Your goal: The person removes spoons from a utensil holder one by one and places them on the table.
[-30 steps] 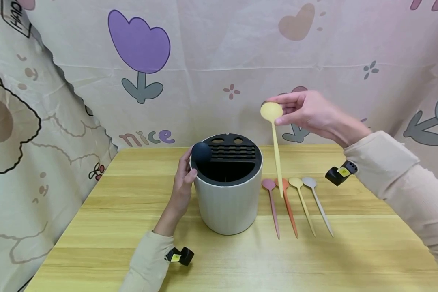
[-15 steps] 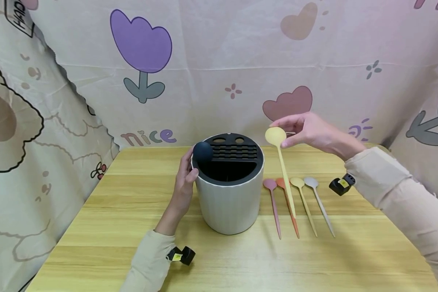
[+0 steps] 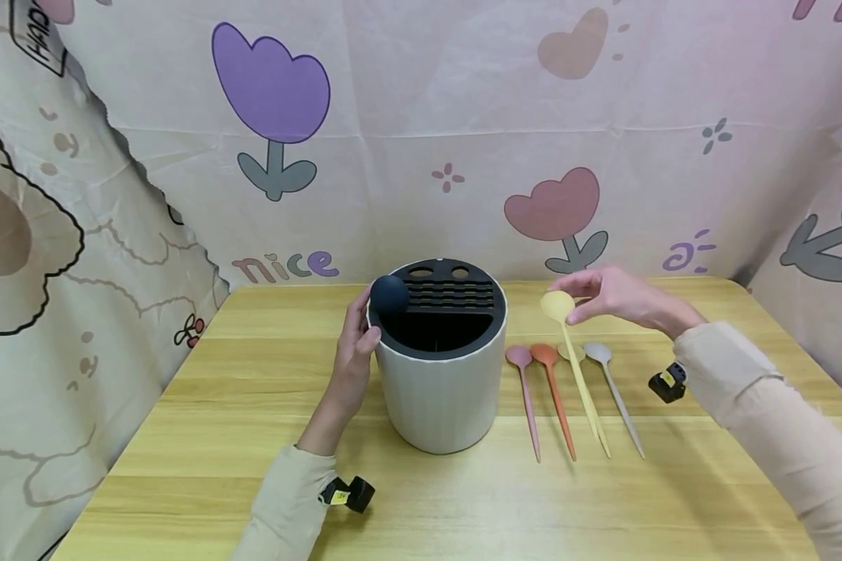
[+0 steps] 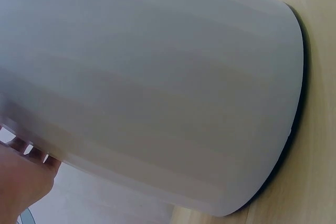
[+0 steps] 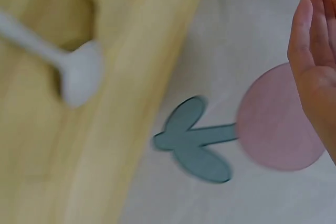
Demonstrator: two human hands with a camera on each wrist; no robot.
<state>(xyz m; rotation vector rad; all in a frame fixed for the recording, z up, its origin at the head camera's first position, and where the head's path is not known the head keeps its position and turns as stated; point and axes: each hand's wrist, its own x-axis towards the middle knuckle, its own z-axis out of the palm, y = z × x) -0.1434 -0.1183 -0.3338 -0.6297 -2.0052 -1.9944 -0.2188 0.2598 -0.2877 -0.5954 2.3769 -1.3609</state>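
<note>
A pale yellow spoon point(image 3: 577, 362) hangs handle-down from my right hand point(image 3: 613, 298), pinched by its round bowl between thumb and fingers. It overlaps another pale yellow spoon point(image 3: 603, 446) lying on the table, hiding much of it. On either side of that one lie an orange spoon point(image 3: 554, 389) and a light grey spoon point(image 3: 613, 389), with a pink spoon point(image 3: 526, 397) furthest left. My left hand point(image 3: 354, 351) grips the left side of a white ribbed utensil holder point(image 3: 440, 405), thumb in front near the rim. In the left wrist view the holder's wall point(image 4: 147, 87) fills most of the frame.
The holder's black top point(image 3: 456, 294) has slots, two round holes and a wide dark opening at the front. A dark blue ball point(image 3: 389, 294) sits at its left rim. Behind the wooden table point(image 3: 252, 405) hangs a printed cloth point(image 3: 393, 93).
My right hand has come down and to the right with the yellow spoon, from above the orange spoon to over the other yellow one. The left hand keeps its place on the holder.
</note>
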